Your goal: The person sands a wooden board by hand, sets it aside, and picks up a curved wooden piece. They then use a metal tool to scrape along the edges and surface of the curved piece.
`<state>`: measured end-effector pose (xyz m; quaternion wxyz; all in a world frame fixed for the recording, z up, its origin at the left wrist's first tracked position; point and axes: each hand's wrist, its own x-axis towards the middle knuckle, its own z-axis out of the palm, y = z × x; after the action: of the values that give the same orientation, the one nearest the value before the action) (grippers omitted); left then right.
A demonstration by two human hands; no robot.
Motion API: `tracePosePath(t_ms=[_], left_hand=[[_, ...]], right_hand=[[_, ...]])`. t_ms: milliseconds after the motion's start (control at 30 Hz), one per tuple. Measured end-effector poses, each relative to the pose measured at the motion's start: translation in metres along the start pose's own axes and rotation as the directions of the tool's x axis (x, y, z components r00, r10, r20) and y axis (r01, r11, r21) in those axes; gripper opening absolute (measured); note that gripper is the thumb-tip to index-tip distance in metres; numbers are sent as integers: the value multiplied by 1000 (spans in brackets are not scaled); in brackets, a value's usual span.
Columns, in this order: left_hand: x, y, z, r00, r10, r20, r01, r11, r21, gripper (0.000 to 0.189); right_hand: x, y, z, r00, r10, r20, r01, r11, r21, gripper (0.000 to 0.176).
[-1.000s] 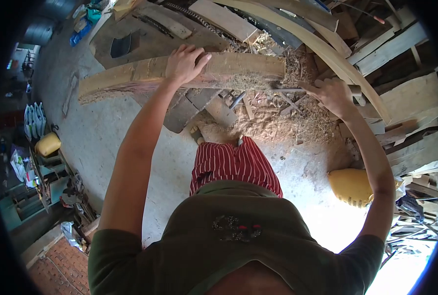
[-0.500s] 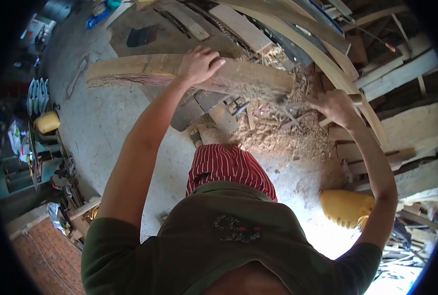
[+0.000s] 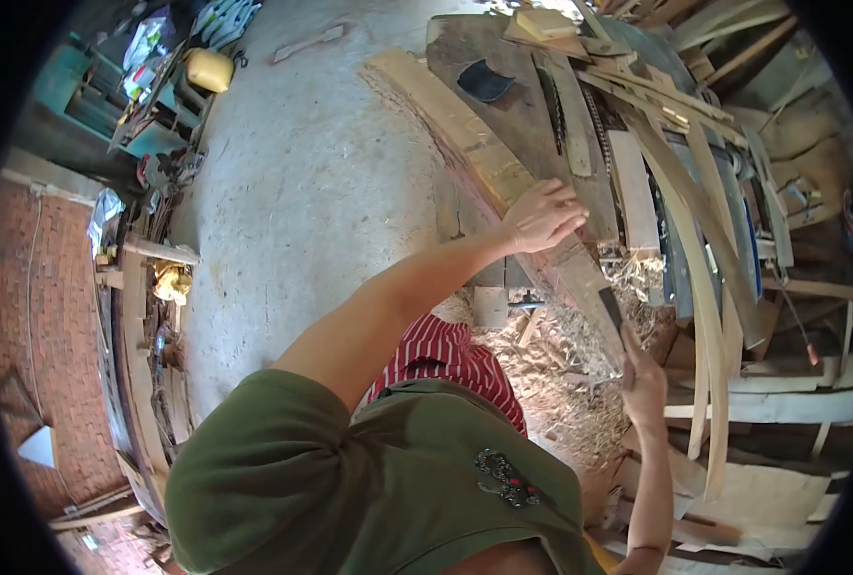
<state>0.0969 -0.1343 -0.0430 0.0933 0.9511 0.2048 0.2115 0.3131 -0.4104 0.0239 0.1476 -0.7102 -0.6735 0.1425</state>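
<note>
A long, thick wooden plank (image 3: 484,153) with a rough, bark-like near edge slants from the upper middle down toward the right. My left hand (image 3: 544,217) rests across it, fingers curled over its far edge. Closed around a hand tool is my right hand (image 3: 645,385), at the plank's near end. The tool's dark flat blade (image 3: 610,307) lies over the plank's end; its handle is mostly hidden in my grip, and I cannot make out its exact kind. Wood shavings (image 3: 580,407) cover the floor beneath this end.
Long boards (image 3: 704,287) are stacked to the right. A dark curved piece (image 3: 485,80) lies on a broad board beyond the plank. A yellow container (image 3: 209,70) stands at upper left, near a brick wall (image 3: 38,335). Concrete floor (image 3: 292,192) stretches to the left.
The view has turned, so the plank now slants instead of running across. My left hand still rests on the plank. The tool's blade, earlier near the plank's end, now shows over its surface.
</note>
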Motion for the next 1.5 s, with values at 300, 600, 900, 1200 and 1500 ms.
tracePosePath(t_ms=[300, 600, 900, 1200, 1500], left_hand=[[-104, -69, -24, 229, -786, -575, 619, 573, -537, 36], [-155, -203, -33, 69, -971, -228, 550, 228, -803, 42], [-138, -290, -83, 127, -944, 305, 19, -305, -952, 49], [-155, -334, -75, 256, -871, 420, -8, -436, -900, 49], [-130, -427, -132, 346, -928, 137, 409, 18, -912, 42]], right_hand=[[121, -58, 44, 979, -190, 73, 199, 970, -137, 62], [332, -209, 95, 971, -231, 58, 235, 969, -74, 49], [287, -193, 72, 986, -68, 152, 99, 973, -206, 50], [376, -261, 112, 944, -329, 4, 328, 942, -72, 56], [287, -264, 151, 978, -178, 106, 187, 979, -85, 62]])
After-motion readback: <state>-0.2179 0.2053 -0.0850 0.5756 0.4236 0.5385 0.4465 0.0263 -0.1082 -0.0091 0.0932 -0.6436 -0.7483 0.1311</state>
